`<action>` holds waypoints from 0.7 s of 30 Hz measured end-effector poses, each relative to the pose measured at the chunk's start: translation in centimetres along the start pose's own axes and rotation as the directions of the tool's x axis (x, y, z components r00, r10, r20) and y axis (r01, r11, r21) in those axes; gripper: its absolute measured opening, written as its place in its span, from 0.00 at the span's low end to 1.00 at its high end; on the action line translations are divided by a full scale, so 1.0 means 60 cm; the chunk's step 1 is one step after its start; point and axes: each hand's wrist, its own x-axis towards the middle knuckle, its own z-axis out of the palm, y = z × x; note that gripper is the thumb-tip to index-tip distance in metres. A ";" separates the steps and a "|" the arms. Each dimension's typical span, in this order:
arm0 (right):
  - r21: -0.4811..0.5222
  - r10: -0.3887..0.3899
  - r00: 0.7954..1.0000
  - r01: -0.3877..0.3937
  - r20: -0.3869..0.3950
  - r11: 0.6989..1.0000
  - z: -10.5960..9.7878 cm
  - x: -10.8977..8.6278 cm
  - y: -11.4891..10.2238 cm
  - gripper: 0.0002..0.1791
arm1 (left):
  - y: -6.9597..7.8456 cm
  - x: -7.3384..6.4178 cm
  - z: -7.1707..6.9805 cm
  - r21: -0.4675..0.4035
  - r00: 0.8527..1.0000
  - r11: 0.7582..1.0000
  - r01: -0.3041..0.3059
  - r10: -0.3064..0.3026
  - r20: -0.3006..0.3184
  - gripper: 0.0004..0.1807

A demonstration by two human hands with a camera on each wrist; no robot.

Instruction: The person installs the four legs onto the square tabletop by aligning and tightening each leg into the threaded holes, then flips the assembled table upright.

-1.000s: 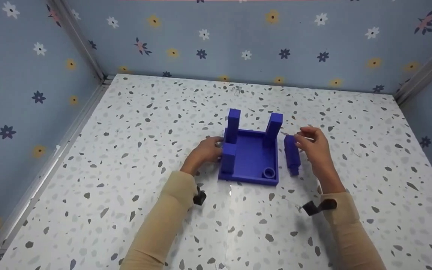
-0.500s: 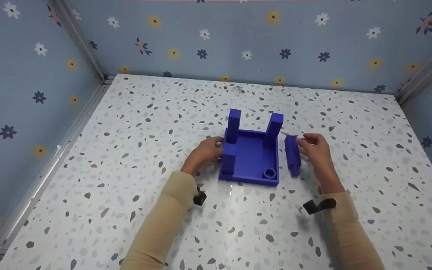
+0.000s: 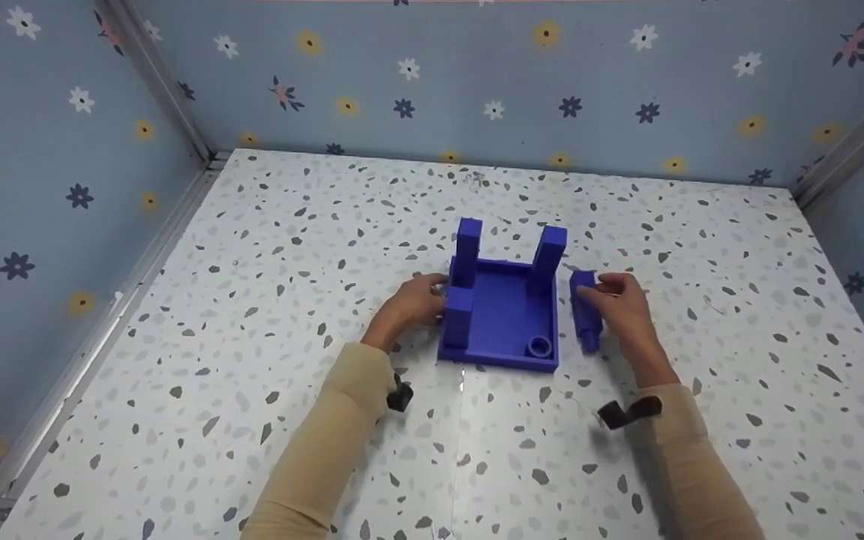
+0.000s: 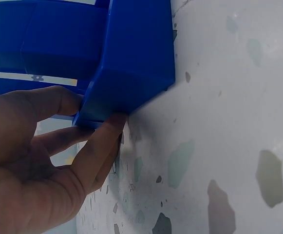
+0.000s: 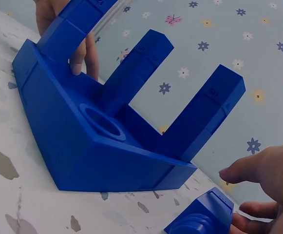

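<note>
An upturned toy table top (image 3: 507, 311), blue with a raised rim, lies on the work surface with three square legs standing up from its corners. A round socket (image 3: 538, 346) shows at its near right corner. My left hand (image 3: 413, 300) pinches the left rim; in the left wrist view the thumb and fingers (image 4: 100, 151) lie on either side of the edge. A loose table leg (image 3: 585, 319) with a screw end lies right of the top. My right hand (image 3: 631, 313) is over its right side; in the right wrist view the thumb (image 5: 243, 168) is apart from the leg.
The speckled white table (image 3: 312, 240) extends around the parts. A flowered blue wall (image 3: 462, 75) stands at the back, with more panels left and right. Metal posts (image 3: 158, 75) mark the corners. Dark wrist cameras (image 3: 400, 392) sit on both sleeves.
My right hand first drew back slightly from the loose leg, then moved left so its thumb is over the leg. The left hand and table top have stayed in place.
</note>
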 end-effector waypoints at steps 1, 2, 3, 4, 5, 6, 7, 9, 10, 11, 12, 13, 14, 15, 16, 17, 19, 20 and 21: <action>-0.011 -0.003 1.000 0.003 0.003 1.000 0.001 0.000 0.001 0.35 | 0.000 0.000 0.000 0.000 1.000 1.000 0.001 -0.001 -0.001 0.32; -0.029 -0.009 1.000 0.009 0.005 1.000 0.003 0.000 0.002 0.35 | 0.000 0.000 0.000 0.008 1.000 1.000 0.001 -0.001 -0.003 0.32; -0.044 -0.014 1.000 0.014 0.008 0.999 0.004 0.000 0.002 0.35 | 0.001 -0.001 0.000 0.008 1.000 1.000 0.003 -0.003 -0.002 0.32; -0.058 -0.019 1.000 0.020 0.013 0.998 0.006 0.001 0.002 0.35 | 0.001 -0.001 0.000 0.009 1.000 1.000 0.005 -0.005 -0.001 0.32; -0.077 -0.023 1.000 0.024 0.016 0.997 0.007 0.001 0.002 0.35 | 0.000 -0.001 0.000 0.013 1.000 1.000 0.003 -0.003 -0.002 0.32; -0.096 -0.026 0.999 0.028 0.019 0.995 0.008 0.001 0.002 0.35 | 0.001 -0.001 0.000 0.012 1.000 1.000 0.003 -0.003 -0.003 0.32; -0.115 -0.031 0.999 0.033 0.022 0.993 0.009 0.001 0.001 0.34 | 0.000 -0.001 0.000 0.018 1.000 1.000 0.002 -0.001 -0.006 0.32; -0.146 -0.035 0.999 0.039 0.029 0.989 0.009 0.001 -0.001 0.34 | 0.000 -0.001 0.001 0.030 1.000 1.000 -0.002 0.003 -0.011 0.32; -0.159 -0.034 0.999 0.039 0.033 0.987 0.007 0.001 -0.002 0.34 | 0.000 -0.002 0.001 0.035 1.000 0.999 -0.006 0.006 -0.013 0.32; -0.170 -0.031 0.999 0.036 0.036 0.985 0.006 0.002 -0.002 0.35 | 0.000 -0.002 0.001 0.039 1.000 0.999 -0.008 0.009 -0.016 0.32; -0.179 -0.027 0.999 0.033 0.040 0.983 0.004 0.002 -0.003 0.35 | -0.001 -0.002 0.002 0.042 1.000 0.999 -0.010 0.010 -0.018 0.32; -0.186 -0.022 0.999 0.030 0.044 0.982 0.001 0.002 -0.004 0.35 | -0.001 -0.001 0.002 0.045 1.000 0.999 -0.010 0.011 -0.020 0.32; -0.189 -0.013 0.999 0.022 0.047 0.982 -0.002 0.002 -0.003 0.35 | -0.001 -0.002 0.002 0.045 1.000 0.999 -0.011 0.011 -0.020 0.32; -0.189 -0.005 0.999 0.015 0.052 0.982 -0.005 0.002 -0.003 0.35 | -0.001 -0.002 0.002 0.040 1.000 0.999 -0.009 0.010 -0.019 0.32; -0.187 0.003 0.998 0.007 0.056 0.982 -0.008 0.002 -0.003 0.35 | -0.001 -0.002 0.002 0.037 1.000 0.999 -0.009 0.009 -0.018 0.32; -0.182 0.010 0.998 0.001 0.059 0.983 -0.010 0.002 -0.002 0.35 | -0.001 -0.002 0.002 0.033 1.000 0.999 -0.005 0.006 -0.017 0.32; -0.164 0.027 0.997 -0.015 0.067 0.986 -0.016 0.002 0.000 0.35 | -0.001 -0.002 0.002 0.026 1.000 1.000 0.002 -0.002 -0.016 0.32; -0.154 0.035 0.997 -0.024 0.069 0.988 -0.018 0.003 0.001 0.34 | -0.002 -0.002 0.001 0.023 1.000 1.000 0.005 -0.005 -0.014 0.32; -0.141 0.043 0.997 -0.033 0.071 0.989 -0.020 0.003 0.003 0.33 | -0.002 -0.002 0.001 0.023 1.000 1.000 0.007 -0.007 -0.013 0.32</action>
